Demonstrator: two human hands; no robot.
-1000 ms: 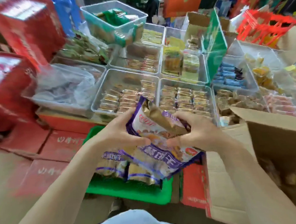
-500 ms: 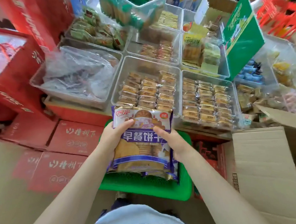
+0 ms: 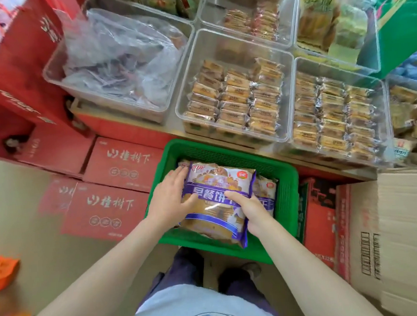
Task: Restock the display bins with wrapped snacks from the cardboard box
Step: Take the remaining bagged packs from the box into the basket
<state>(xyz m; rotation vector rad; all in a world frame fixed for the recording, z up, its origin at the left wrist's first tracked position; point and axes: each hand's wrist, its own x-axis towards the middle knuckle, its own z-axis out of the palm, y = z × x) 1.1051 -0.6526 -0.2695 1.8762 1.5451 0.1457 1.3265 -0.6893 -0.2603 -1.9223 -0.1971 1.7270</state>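
Note:
A purple and white biscuit bag (image 3: 219, 189) lies tilted over the green basket (image 3: 288, 201) below the display shelf. My left hand (image 3: 171, 199) rests on the bag's left side with fairly straight fingers and its thumb on the front. My right hand (image 3: 252, 211) grips the bag's lower right edge, thumb on top. More bags of the same kind (image 3: 268, 190) lie beneath it in the basket. The cardboard box (image 3: 402, 231) stands at the right; its inside is out of view.
Clear bins with rows of wrapped biscuits (image 3: 235, 95) (image 3: 334, 111) sit on the shelf behind the basket. A bin holding crumpled plastic (image 3: 118, 60) is to their left. Red cartons (image 3: 113, 207) are stacked left of the basket, and an orange basket (image 3: 2, 270) lies at the far left.
Both hands have lowered the biscuit bag from in front of the bins down into the green basket. The view has tipped downward, and my left hand has shifted onto the bag's face.

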